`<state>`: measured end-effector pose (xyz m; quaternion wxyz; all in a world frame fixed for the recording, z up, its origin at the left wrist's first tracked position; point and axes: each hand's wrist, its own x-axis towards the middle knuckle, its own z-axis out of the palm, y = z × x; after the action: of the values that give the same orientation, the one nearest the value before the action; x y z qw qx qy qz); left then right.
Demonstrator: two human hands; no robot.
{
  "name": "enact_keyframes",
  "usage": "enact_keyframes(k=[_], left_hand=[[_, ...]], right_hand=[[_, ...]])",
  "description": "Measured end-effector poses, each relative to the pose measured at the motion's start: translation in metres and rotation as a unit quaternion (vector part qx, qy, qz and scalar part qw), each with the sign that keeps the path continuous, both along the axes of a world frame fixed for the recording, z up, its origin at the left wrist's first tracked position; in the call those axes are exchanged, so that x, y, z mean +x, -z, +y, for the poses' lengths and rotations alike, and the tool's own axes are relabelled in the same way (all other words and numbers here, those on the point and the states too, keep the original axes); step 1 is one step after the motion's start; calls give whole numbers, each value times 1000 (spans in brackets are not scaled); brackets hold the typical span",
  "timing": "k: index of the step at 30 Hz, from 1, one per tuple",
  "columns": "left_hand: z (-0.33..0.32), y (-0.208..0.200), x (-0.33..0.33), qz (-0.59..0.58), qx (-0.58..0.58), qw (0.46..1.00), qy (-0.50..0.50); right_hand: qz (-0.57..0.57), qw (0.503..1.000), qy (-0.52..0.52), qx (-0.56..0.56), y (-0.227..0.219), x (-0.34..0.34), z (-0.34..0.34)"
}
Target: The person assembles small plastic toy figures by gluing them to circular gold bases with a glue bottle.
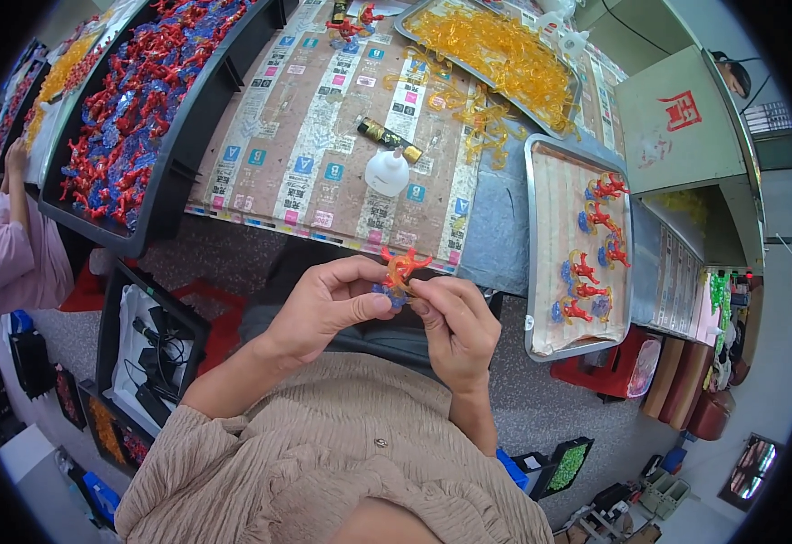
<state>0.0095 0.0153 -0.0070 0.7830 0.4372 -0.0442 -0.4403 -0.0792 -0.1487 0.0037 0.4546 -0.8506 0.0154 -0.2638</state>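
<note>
Close to my body, in front of the table edge, I hold a small translucent figurine (404,264) with a red-orange upper part and a blue base. The fingers and thumb of my left hand (322,304) pinch its blue base. My right hand (458,325) has its thumb and fingertips closed at the figurine's right side, where a yellowish curved piece shows. My fingertips partly hide the place where the parts meet. A white round squeeze bottle (386,174) and a black-and-gold tube (388,139) are on the table beyond my hands.
A black crate (167,168) full of red and blue figurines stands left. Translucent yellow pieces (496,45) fill a metal tray at the back and spill onto the table. On the right, a paper-lined tray (531,263) holds several figurines. Another person (24,240) sits far left.
</note>
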Motion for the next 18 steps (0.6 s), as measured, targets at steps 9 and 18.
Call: enact_keyframes(k=[9, 18], left_hand=[[3, 3, -2, 50, -5, 998, 30], [0, 3, -4, 45, -7, 999, 24]], right_hand=[[25, 998, -49, 14, -3, 3, -10], [47, 997, -49, 22, -5, -1, -11]])
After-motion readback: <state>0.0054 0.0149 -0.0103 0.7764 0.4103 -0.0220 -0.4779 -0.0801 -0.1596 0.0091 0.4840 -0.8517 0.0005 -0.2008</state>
